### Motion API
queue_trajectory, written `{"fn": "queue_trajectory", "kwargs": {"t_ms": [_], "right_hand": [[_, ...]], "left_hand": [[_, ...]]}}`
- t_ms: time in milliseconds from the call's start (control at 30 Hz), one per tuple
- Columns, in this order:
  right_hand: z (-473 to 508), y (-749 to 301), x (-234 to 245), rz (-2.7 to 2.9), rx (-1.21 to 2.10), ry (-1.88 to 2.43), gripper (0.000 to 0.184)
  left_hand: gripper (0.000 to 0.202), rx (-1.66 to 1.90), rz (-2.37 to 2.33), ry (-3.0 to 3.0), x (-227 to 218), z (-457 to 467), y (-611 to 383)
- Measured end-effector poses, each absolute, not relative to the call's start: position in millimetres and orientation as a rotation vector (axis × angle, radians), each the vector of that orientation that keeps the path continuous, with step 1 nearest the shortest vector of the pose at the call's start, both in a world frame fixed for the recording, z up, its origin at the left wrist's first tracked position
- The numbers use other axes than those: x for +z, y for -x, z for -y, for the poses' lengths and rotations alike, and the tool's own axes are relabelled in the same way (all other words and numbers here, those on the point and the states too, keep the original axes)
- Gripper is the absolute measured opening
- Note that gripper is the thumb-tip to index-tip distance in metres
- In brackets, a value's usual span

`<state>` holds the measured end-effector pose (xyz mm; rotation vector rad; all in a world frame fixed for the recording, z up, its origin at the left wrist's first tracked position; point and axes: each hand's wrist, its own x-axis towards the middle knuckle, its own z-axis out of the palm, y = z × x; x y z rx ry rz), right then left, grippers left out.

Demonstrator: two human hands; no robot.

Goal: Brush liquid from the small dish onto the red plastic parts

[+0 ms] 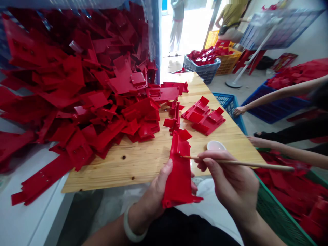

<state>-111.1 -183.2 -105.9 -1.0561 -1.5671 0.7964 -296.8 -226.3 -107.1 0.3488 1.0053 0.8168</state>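
Observation:
My left hand grips a flat red plastic part by its sides, thumb on the near left edge and fingertips showing at the right. The part is tilted up, with a raised flap at its far end. In my right hand is a thin wooden-handled brush, held like a pen. Its tip meets the red part near the raised flap, or hovers just over it; I cannot tell which. Beyond my right fingers stands a small white cup on the wooden table.
A large heap of red parts spills over the table's left. Two red parts lie near its right edge. A green crate of red parts stands at the right, where another person's arms reach in. More crates stand behind.

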Motion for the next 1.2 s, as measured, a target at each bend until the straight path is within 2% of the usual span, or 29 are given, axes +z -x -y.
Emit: {"fn": "queue_trajectory", "kwargs": {"t_ms": [400, 900, 1000, 1100, 1200], "right_hand": [[182, 113, -110, 1.537, 0.743, 1.115, 0.011], [179, 106, -110, 1.420, 0.761, 1.128, 0.009], [174, 96, -111, 1.264, 0.738, 1.100, 0.011], [168, 83, -115, 1.113, 0.674, 1.086, 0.009], [166, 71, -121, 1.006, 0.667, 1.107, 0.015]], "left_hand": [[0.077, 0.793, -1.010, -0.388, -100, 221, 299], [0.087, 0.790, -0.989, -0.388, -116, 215, 299], [0.075, 0.828, -1.019, -0.482, -120, 177, 298], [0.056, 0.893, -1.121, -0.845, -116, 110, 287], [0.036, 0.797, -1.165, -1.139, -111, 33, 266]]}}
